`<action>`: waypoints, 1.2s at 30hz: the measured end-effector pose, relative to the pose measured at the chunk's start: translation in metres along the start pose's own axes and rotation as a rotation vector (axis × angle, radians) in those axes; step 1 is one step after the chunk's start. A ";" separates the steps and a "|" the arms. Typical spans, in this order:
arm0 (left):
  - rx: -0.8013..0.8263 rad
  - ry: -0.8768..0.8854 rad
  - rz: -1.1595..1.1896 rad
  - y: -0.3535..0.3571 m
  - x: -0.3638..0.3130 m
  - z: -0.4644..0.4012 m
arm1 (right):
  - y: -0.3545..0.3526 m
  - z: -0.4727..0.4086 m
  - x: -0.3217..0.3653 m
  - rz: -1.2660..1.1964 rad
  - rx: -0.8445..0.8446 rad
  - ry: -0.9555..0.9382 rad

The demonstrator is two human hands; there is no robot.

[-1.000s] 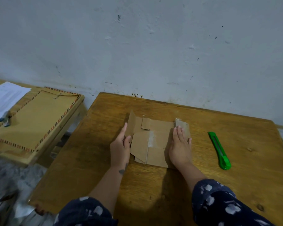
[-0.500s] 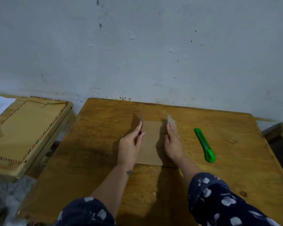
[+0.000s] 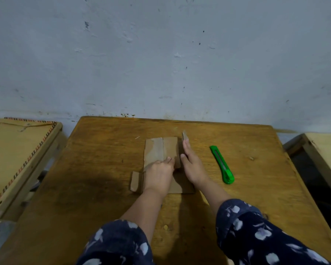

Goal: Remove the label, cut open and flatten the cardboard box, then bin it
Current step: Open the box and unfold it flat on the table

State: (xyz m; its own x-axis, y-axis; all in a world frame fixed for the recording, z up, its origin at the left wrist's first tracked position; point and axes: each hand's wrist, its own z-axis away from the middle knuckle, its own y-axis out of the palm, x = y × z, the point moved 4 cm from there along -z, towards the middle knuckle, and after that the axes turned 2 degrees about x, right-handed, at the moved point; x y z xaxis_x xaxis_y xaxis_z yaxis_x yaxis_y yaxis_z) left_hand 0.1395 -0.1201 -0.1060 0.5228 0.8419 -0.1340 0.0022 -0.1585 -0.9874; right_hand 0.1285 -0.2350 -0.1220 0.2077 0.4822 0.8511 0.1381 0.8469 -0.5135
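The brown cardboard box (image 3: 161,150) lies opened out and nearly flat in the middle of the wooden table (image 3: 103,169). A small side flap (image 3: 135,181) sticks out at its near left. My left hand (image 3: 159,174) presses palm down on the near half of the cardboard, fingers together. My right hand (image 3: 192,165) stands on its edge along the box's right side, fingers straight, against a flap (image 3: 184,135) that points upward. A green utility knife (image 3: 222,164) lies on the table to the right of my right hand.
A lower wooden table with a patterned border (image 3: 21,159) stands to the left, across a gap. Another pale piece of furniture (image 3: 325,150) sits at the right edge. A grey-blue wall (image 3: 161,64) runs right behind the table.
The folded panels have come down flat onto the table. My left hand moved from the box's left edge onto the top of the cardboard. My right hand stayed along the right side.
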 end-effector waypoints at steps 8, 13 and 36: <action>-0.167 -0.048 0.439 -0.006 0.032 0.011 | 0.030 -0.006 0.002 0.497 0.047 -0.025; -0.417 -0.015 0.576 -0.018 0.078 0.015 | 0.041 -0.007 -0.006 0.707 0.075 -0.016; 0.154 -0.176 0.417 0.039 0.035 -0.001 | 0.016 -0.006 -0.001 0.221 0.039 -0.029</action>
State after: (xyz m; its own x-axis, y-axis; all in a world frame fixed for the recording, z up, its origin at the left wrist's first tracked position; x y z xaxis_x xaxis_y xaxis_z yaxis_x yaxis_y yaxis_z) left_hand 0.1585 -0.0972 -0.1488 0.2998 0.7993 -0.5208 -0.3106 -0.4344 -0.8455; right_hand 0.1362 -0.2234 -0.1321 0.2009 0.6628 0.7214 0.0548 0.7277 -0.6837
